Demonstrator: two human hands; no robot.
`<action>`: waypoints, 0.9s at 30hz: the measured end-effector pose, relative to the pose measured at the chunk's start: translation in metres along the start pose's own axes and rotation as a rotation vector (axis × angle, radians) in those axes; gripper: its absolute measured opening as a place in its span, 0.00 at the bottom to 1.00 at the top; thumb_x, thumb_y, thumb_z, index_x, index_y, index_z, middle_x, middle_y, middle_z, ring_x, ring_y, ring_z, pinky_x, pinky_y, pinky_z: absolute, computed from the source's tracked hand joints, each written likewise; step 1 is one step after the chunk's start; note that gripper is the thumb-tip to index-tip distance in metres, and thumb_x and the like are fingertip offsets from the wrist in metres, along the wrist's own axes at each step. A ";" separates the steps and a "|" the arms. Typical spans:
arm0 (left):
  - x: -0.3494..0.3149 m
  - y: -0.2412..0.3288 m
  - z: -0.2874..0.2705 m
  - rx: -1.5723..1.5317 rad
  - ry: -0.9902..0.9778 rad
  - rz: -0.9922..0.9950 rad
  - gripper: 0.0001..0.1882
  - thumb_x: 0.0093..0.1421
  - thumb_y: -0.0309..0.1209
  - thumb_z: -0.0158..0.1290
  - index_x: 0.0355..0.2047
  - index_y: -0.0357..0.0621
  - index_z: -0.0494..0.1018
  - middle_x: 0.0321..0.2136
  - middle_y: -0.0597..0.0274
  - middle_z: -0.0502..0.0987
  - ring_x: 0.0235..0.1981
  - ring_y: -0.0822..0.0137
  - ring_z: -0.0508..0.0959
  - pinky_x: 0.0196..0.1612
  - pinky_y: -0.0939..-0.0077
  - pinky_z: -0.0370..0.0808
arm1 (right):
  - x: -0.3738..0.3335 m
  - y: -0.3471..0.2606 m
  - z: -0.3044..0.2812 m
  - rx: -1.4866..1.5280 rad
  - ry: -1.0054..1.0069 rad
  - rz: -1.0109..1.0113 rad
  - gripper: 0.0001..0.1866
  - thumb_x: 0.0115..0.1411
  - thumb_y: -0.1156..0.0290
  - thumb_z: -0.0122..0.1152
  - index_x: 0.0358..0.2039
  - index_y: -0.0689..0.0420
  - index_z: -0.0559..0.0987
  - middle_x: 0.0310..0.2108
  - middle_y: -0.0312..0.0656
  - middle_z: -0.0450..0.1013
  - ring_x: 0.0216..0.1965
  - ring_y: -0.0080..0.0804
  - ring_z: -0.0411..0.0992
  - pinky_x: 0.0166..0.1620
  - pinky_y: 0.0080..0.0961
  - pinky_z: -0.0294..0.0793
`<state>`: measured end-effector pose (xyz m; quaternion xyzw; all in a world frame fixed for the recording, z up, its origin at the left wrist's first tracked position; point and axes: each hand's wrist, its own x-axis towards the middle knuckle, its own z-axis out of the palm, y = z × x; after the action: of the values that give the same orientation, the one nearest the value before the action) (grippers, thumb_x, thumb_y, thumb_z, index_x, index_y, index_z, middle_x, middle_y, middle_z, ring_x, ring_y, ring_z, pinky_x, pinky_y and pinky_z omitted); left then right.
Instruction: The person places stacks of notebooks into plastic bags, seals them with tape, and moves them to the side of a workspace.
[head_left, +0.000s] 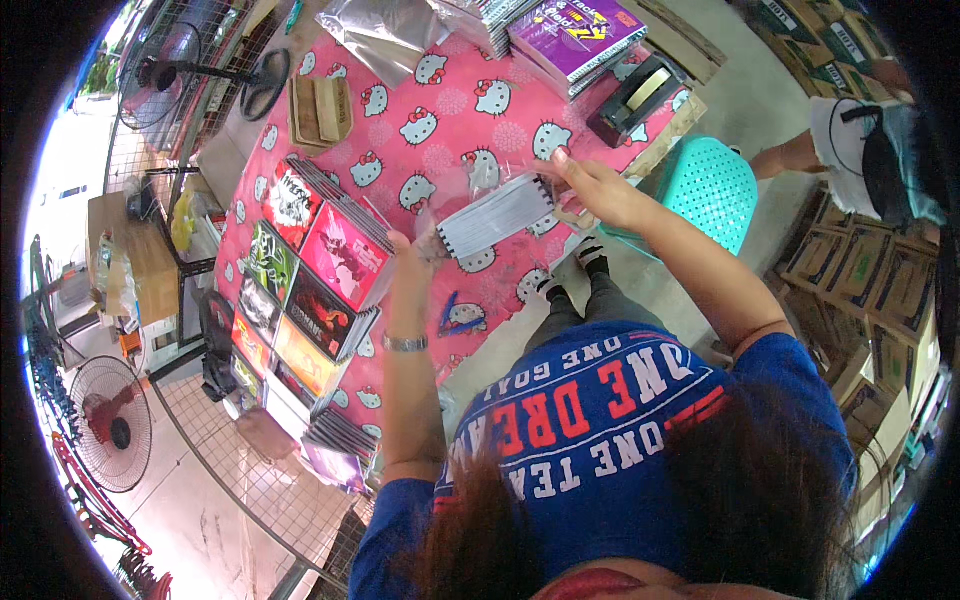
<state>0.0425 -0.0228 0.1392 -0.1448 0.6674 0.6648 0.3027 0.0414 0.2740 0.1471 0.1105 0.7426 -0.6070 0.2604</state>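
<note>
Brown cardboard boxes (850, 265) are standing to the right of a pink, cat-printed tablecloth (400, 165). I am watching the left hand (408, 255) and right hand (600, 195) holding a white rectangular paper bundle (495, 217), black-coiled at both ends, between them above the cloth; fingers are partly hidden, so exact pinch I cannot tell. Glossy multicoloured notebook stacks (345, 252) are lying beside the left forearm.
</note>
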 end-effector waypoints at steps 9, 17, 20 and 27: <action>-0.011 -0.062 0.028 0.168 0.354 0.616 0.44 0.63 0.61 0.18 0.55 0.35 0.64 0.48 0.51 0.69 0.50 0.62 0.68 0.56 0.67 0.63 | 0.005 0.016 0.008 -0.212 -0.061 -0.796 0.19 0.64 0.59 0.44 0.47 0.58 0.75 0.42 0.45 0.72 0.44 0.38 0.69 0.48 0.32 0.67; -0.033 -0.013 0.044 0.838 0.400 0.881 0.32 0.61 0.52 0.44 0.51 0.35 0.67 0.49 0.52 0.67 0.52 0.54 0.65 0.56 0.59 0.60 | 0.015 0.010 0.007 0.170 -0.232 -0.613 0.19 0.57 0.57 0.53 0.42 0.57 0.77 0.44 0.42 0.71 0.52 0.39 0.63 0.58 0.39 0.48; -0.039 -0.007 0.040 1.088 0.337 0.952 0.25 0.57 0.44 0.51 0.48 0.38 0.70 0.48 0.50 0.69 0.51 0.54 0.66 0.54 0.63 0.62 | 0.016 0.016 0.007 -0.512 -0.265 -0.822 0.17 0.55 0.56 0.56 0.38 0.54 0.79 0.49 0.40 0.70 0.55 0.38 0.62 0.59 0.43 0.45; -0.026 -0.038 0.039 0.846 0.479 0.975 0.26 0.62 0.50 0.42 0.46 0.42 0.73 0.51 0.48 0.67 0.54 0.49 0.63 0.57 0.58 0.58 | 0.016 0.004 0.026 -0.678 -0.256 -0.974 0.18 0.54 0.50 0.57 0.33 0.51 0.80 0.60 0.41 0.62 0.63 0.42 0.54 0.60 0.55 0.39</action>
<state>0.0938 0.0069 0.1274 0.1597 0.9070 0.3569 -0.1566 0.0365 0.2480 0.1322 -0.4051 0.8226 -0.3944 0.0608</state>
